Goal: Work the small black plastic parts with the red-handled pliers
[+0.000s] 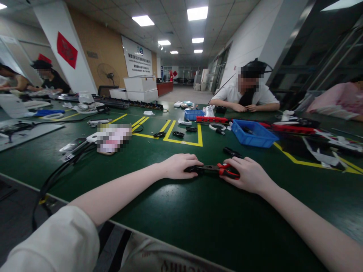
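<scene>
My right hand [246, 174] is wrapped round the red and black handles of a pair of needle-nose pliers [211, 167]. Their jaws point left and meet a small black part [193, 169], which the fingers of my left hand [179, 166] hold just above the green table. What kind of part it is cannot be made out, since my fingers cover much of it. Another black piece [231, 152] lies on the table just beyond my right hand. Farther off, several small black parts [178, 134] lie in and beside a yellow taped square [183, 142].
A blue bin [252, 134] stands beyond my right hand, with a smaller blue bin [194, 114] farther back. At left lie a phone [106, 151] and black cables [61, 166]. Red strips [297, 129] run along the right. Across the table sits a person [246, 88].
</scene>
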The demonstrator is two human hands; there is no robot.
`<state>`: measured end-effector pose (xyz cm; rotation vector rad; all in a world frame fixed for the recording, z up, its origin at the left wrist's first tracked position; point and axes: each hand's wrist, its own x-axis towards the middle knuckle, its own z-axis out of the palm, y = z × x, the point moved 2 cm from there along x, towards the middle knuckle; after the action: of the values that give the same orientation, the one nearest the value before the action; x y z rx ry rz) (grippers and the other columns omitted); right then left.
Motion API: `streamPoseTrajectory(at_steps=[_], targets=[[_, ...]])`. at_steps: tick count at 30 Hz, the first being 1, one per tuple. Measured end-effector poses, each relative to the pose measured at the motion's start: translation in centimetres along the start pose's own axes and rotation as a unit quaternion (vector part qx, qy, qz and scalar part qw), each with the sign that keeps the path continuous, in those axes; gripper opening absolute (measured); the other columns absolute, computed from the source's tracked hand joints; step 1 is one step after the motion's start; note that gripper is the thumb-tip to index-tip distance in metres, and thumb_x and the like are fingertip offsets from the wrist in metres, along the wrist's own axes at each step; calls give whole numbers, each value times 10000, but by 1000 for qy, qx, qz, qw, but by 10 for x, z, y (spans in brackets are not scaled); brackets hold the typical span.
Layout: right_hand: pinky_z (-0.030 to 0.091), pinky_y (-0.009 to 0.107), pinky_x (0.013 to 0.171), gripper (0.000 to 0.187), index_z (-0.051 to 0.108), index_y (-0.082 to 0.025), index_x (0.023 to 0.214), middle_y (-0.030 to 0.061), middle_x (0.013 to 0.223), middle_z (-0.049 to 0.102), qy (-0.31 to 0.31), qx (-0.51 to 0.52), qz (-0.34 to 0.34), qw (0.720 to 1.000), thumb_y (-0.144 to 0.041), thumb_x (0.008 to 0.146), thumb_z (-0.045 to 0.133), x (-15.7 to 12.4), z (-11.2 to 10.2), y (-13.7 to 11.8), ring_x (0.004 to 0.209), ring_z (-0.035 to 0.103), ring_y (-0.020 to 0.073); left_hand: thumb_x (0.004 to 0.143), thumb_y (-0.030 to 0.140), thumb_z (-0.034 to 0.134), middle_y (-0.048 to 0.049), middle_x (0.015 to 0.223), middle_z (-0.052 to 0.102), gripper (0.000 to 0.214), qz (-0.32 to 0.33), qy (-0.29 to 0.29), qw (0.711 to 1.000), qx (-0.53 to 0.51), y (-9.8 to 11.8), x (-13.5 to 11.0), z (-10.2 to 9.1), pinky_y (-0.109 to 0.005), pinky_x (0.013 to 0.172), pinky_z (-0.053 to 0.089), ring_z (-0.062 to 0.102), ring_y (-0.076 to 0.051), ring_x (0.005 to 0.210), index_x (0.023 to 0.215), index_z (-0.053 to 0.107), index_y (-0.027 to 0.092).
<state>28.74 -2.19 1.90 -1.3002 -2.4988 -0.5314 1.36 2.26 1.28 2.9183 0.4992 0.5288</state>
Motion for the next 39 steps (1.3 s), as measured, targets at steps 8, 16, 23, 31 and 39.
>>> streamPoseTrajectory(at_steps=[8, 16, 23, 31, 39], targets=[[445, 392, 747, 448, 656, -205, 1074, 104, 1030, 726, 10, 6, 8, 1000, -581, 843, 577, -2, 2, 3, 849, 664, 245, 943, 269, 529, -95, 1234, 645, 382, 19, 7, 1000, 17, 0, 2, 1, -382, 1037, 441, 604, -217, 1126, 1313, 551, 176], [468, 427, 820, 483, 648, -203, 1097, 121, 1077, 713, 38, 12, 2, 999, -606, 837, 594, -1, -1, 1, 950, 660, 282, 951, 177, 488, -91, 1312, 624, 374, 0, 1, 999, -34, -1, 1, 2, -426, 1160, 365, 561, -195, 1250, 1321, 539, 188], [473, 428, 839, 547, 640, -201, 1126, 127, 1101, 699, 36, 3, -8, 999, -653, 822, 592, -1, 1, 1, 1008, 646, 294, 938, 113, 491, -76, 1399, 581, 378, -7, 21, 996, -82, -4, 0, 6, -495, 1203, 286, 439, -198, 1399, 1292, 565, 223], [464, 420, 835, 521, 635, -193, 1107, 132, 1094, 696, 38, -6, -7, 999, -637, 840, 574, -1, 0, 0, 994, 642, 289, 927, 147, 537, -80, 1456, 529, 329, -25, 34, 997, -69, -8, 2, 9, -528, 1196, 267, 453, -227, 1380, 1234, 617, 236], [472, 409, 792, 487, 643, -196, 1096, 131, 1074, 699, 46, -4, -4, 999, -599, 824, 608, -2, 0, -1, 972, 649, 290, 885, 328, 674, -134, 1403, 569, 221, -46, 18, 982, -183, -3, 2, 4, -443, 1148, 369, 482, -248, 1368, 1039, 629, 176]])
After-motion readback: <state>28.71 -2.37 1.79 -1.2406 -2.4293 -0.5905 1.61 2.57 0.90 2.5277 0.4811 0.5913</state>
